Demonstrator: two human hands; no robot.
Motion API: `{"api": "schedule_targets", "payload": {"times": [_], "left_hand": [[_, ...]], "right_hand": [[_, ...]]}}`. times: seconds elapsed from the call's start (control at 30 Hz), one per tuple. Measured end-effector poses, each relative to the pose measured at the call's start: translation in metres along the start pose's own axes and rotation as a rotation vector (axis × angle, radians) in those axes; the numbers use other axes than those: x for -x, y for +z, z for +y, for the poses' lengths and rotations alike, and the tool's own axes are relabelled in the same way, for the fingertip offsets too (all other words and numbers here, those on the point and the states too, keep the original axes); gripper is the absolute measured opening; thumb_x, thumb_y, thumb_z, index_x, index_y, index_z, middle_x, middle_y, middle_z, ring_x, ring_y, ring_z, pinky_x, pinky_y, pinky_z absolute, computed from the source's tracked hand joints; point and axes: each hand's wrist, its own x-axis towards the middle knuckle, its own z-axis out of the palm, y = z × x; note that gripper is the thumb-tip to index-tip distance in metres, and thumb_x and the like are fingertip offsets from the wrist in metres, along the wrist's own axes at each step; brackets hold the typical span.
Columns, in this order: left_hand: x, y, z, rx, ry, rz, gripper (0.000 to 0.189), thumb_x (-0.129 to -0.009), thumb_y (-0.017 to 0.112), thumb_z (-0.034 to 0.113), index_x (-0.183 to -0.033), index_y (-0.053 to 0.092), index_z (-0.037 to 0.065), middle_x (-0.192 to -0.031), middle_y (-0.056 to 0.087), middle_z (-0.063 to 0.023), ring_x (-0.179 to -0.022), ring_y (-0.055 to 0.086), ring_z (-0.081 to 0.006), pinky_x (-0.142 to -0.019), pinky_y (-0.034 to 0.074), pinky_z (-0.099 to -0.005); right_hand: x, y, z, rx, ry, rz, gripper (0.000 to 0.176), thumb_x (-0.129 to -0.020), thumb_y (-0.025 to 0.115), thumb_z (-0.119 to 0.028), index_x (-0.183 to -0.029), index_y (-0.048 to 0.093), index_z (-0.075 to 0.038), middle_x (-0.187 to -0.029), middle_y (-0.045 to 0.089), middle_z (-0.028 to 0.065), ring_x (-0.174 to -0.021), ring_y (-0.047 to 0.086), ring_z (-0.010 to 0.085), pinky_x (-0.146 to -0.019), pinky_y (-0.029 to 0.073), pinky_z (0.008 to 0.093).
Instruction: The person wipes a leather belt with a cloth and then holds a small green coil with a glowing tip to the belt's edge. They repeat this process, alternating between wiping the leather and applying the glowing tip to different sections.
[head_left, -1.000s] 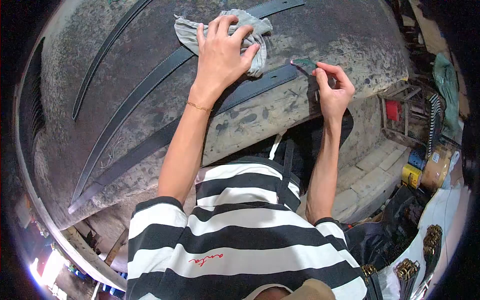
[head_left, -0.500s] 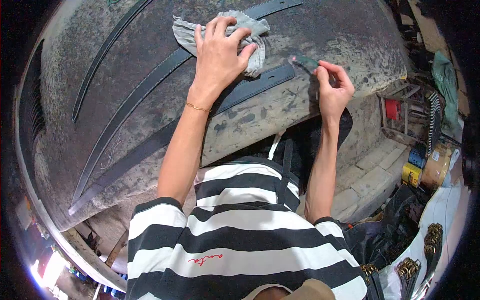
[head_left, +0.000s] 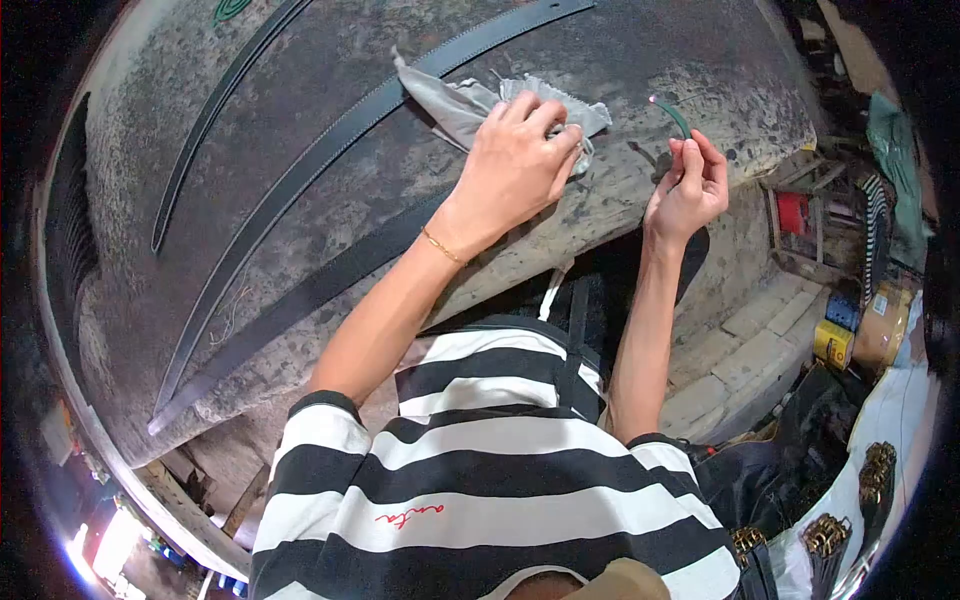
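My left hand (head_left: pixel 515 165) has its fingers curled around a crumpled grey cloth (head_left: pixel 455 108), pressing it over the end of the nearest dark leather belt strap (head_left: pixel 335 262); that end is hidden. Pinched between the thumb and fingers of my right hand (head_left: pixel 688 192) is a short curved piece of green mosquito coil (head_left: pixel 676 117), its pale pinkish tip raised off the surface. A stitched belt strap (head_left: pixel 330 140) with a hole near its far end lies beyond the cloth. Farther left rests another dark strap (head_left: pixel 215 120).
The worn, stained work surface (head_left: pixel 640 60) curves away in the wide view. A green coil (head_left: pixel 232 10) sits at its far edge. To the right are a yellow tin (head_left: pixel 832 343), a cardboard box (head_left: pixel 885 320) and bunches of brassy buckles (head_left: pixel 825 535). Loose thread (head_left: pixel 232 315) lies by the straps.
My left hand and the cloth have slid right and nearer, over the near strap's end. My right hand has shifted slightly right and lower, the coil piece now pointing more upward.
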Motion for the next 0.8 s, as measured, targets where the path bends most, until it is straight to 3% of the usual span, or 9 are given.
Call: {"api": "schedule_targets", "payload": {"times": [0.27,0.37,0.57,0.63,0.7,0.8], "left_hand": [[0.002,0.002,0.010,-0.195,-0.050,0.042,0.023,-0.087,0.066,0.022,-0.104,0.070,0.008,-0.103,0.061,-0.0081,-0.100,0.054,-0.0268,-0.082,0.043,-0.0401],[0.002,0.002,0.004,-0.152,0.015,0.061,0.024,-0.086,0.066,0.023,-0.104,0.069,0.007,-0.104,0.061,-0.0088,-0.100,0.054,-0.0275,-0.082,0.043,-0.0405],[0.004,-0.002,0.001,-0.116,0.009,0.076,0.021,-0.083,0.068,0.022,-0.086,0.062,0.002,-0.095,0.058,-0.0113,-0.095,0.053,-0.0288,-0.078,0.043,-0.0412],[0.003,-0.005,-0.005,-0.086,-0.205,0.260,0.020,-0.079,0.069,0.017,-0.078,0.056,0.001,-0.088,0.055,-0.0132,-0.089,0.053,-0.0305,-0.076,0.043,-0.0422],[0.002,-0.007,-0.013,0.085,-0.422,0.422,0.016,-0.078,0.067,0.007,-0.081,0.054,-0.002,-0.087,0.055,-0.0156,-0.084,0.053,-0.0328,-0.075,0.044,-0.0417],[-0.004,-0.020,-0.030,0.205,-0.516,0.566,0.017,-0.078,0.067,0.005,-0.089,0.057,-0.003,-0.091,0.056,-0.0158,-0.083,0.058,-0.0307,-0.076,0.047,-0.0383]], "right_hand": [[0.000,0.001,0.000,0.003,0.018,-0.009,0.013,-0.091,0.062,0.002,-0.103,0.063,0.008,-0.095,0.066,0.0122,-0.079,0.065,0.0158,-0.073,0.054,0.0258],[-0.001,0.000,0.001,-0.007,0.024,0.006,0.013,-0.091,0.063,0.002,-0.102,0.063,0.008,-0.095,0.066,0.0121,-0.079,0.065,0.0158,-0.074,0.054,0.0264],[-0.004,0.000,-0.001,-0.020,0.043,0.012,0.015,-0.092,0.063,-0.001,-0.105,0.061,0.006,-0.095,0.067,0.0119,-0.085,0.065,0.0162,-0.077,0.052,0.0270],[-0.008,-0.002,-0.006,-0.036,0.081,0.013,0.016,-0.092,0.063,-0.002,-0.106,0.061,0.004,-0.096,0.068,0.0122,-0.087,0.065,0.0160,-0.077,0.052,0.0270],[-0.013,-0.011,-0.014,-0.107,0.171,-0.019,0.016,-0.093,0.063,-0.002,-0.108,0.060,0.002,-0.100,0.069,0.0131,-0.090,0.065,0.0154,-0.078,0.050,0.0260],[-0.018,-0.022,-0.037,-0.091,0.200,-0.016,0.017,-0.092,0.066,-0.002,-0.108,0.060,-0.001,-0.106,0.069,0.0132,-0.093,0.065,0.0136,-0.076,0.051,0.0239]]}}
